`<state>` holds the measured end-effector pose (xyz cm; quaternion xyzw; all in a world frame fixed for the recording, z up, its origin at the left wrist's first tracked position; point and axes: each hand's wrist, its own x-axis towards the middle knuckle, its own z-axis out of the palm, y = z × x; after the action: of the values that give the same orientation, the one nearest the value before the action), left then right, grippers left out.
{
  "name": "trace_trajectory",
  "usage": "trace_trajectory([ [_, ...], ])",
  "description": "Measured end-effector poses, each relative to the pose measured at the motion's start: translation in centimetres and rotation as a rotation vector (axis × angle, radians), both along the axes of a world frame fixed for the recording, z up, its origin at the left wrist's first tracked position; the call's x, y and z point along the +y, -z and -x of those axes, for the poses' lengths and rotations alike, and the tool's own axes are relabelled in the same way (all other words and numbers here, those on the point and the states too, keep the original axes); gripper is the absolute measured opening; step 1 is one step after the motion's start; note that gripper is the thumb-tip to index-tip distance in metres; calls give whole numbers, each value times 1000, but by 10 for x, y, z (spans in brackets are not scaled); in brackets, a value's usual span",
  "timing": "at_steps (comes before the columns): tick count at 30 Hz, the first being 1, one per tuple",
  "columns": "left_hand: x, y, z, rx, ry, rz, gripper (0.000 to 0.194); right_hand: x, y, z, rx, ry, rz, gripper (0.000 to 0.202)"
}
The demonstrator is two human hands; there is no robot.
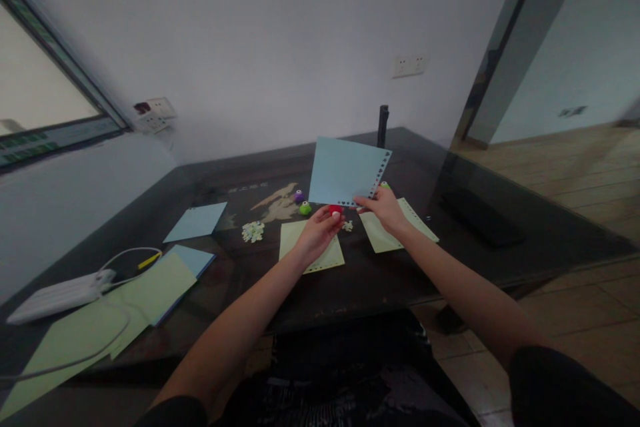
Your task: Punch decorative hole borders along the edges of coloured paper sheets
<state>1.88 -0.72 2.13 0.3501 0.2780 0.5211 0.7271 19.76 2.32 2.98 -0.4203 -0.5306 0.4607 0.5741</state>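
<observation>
My right hand [383,208] grips the lower right corner of a light blue sheet [345,170], raised above the table, with small punched shapes along its right and lower edges. Close by on the left, my left hand [320,230] is closed on a small red object [335,210] just under the sheet's lower edge. Beneath my left hand lies a pale yellow sheet [327,259]; another pale yellow sheet [383,237] is below my right hand. A green round object [305,208] and a purple one [299,197] stand left of the blue sheet.
A pile of pale paper bits [253,231] lies left of centre. Farther left are a blue sheet [196,221], yellow sheets [155,287] and a white power strip [60,297] with cables. A black upright object [383,125] stands at the back; a dark flat object [480,217] lies right.
</observation>
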Motion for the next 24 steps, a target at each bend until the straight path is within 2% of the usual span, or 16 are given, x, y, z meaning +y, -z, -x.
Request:
trace_trajectory([
  [10, 0, -2, -1, 14, -23, 6, 20, 2, 2, 0, -50, -8, -54, 40],
  [19, 1, 0, -1, 7, -48, 21, 21, -3, -5, 2, -130, -44, -103, 36],
  [24, 3, 1, -1, 19, -71, 37, 21, 0, -1, 1, -184, -48, -130, 29],
])
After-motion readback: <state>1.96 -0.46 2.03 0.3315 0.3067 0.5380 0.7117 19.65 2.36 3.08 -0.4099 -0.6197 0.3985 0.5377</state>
